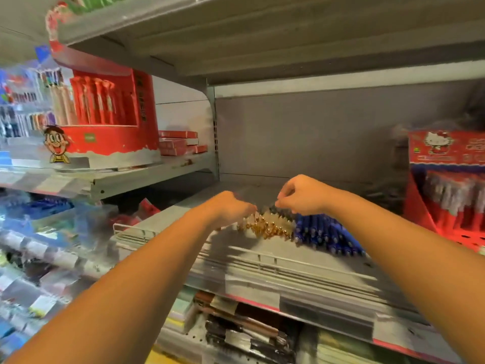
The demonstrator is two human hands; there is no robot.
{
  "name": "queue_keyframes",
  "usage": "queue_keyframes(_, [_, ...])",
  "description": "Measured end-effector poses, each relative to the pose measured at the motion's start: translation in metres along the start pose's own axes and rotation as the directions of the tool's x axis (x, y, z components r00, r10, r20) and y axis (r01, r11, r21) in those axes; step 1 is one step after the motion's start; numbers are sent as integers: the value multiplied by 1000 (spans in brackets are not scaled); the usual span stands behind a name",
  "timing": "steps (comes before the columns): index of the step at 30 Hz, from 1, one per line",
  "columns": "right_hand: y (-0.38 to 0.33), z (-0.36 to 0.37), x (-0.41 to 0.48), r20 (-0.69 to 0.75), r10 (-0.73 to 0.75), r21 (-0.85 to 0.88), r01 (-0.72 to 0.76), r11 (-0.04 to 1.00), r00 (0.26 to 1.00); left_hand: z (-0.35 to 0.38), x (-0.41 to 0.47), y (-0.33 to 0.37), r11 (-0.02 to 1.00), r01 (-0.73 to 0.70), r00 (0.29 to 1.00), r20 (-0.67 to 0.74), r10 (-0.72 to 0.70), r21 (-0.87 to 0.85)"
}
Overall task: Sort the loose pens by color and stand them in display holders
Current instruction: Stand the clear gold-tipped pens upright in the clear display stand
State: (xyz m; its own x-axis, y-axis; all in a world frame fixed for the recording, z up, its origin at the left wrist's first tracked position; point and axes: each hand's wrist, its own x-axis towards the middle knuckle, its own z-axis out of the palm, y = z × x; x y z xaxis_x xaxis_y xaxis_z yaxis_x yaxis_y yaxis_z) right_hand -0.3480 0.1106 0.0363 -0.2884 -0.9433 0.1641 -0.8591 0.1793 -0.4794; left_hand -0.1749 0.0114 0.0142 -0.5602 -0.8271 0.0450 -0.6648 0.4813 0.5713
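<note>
Far left, upper shelf: one red display holder (105, 119), pens standing in it. Beside it, a small stack of red boxes (178, 144), four or five.

Middle shelf (262, 249): left hand (231, 206) reaches down onto the gold-tipped pens (270, 227). Its fingers are blurred and hidden behind the knuckles, so I cannot tell their grip.

Right hand (301, 195): fingers curled, tips pinched together at the far ends of the same heap.

Blue pens (325, 236) lie touching the gold ones, on their right. Far right: one red cartoon-cat holder (446, 185), partly stocked.

Step, as judged: separating gold from blue, nothing stood up yet. Next calls for lifting a single-colour bundle clear without dragging blue ones along.

Counts: two hands, two holders, two colour heaps; each heap well over ten, too blurred to count singly.
</note>
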Motion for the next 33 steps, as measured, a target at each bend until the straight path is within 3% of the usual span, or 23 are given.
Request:
queue_keyframes(3, [0, 3, 32, 148, 81, -220, -47, 974, 986, 8, 34, 0, 995, 101, 991, 90, -101, 7])
queue_keyframes(6, [6, 7, 59, 247, 137, -352, -43, 935, 959, 16, 65, 8, 994, 81, 985, 144, -92, 78])
queue_keyframes(12, [15, 11, 81, 305, 149, -338, -39, 940, 941, 16, 107, 16, 976, 176, 873, 438, -216, 131])
queue_keyframes(19, [6, 22, 78, 321, 228, -395, -89, 914, 919, 9, 134, 11, 969, 207, 808, 536, -246, 133])
queue_keyframes(24, [-9, 30, 73, 307, 336, -420, -190, 887, 891, 7, 138, 7, 988, 101, 802, 578, -150, 116])
queue_keyframes(29, [-24, 39, 77, 239, 450, -461, -308, 832, 860, 7, 122, 15, 973, -134, 780, 626, -15, 191])
queue_keyframes(33, [-25, 42, 75, 210, 478, -414, -365, 834, 853, 2, 119, 12, 968, -209, 752, 656, 68, 139])
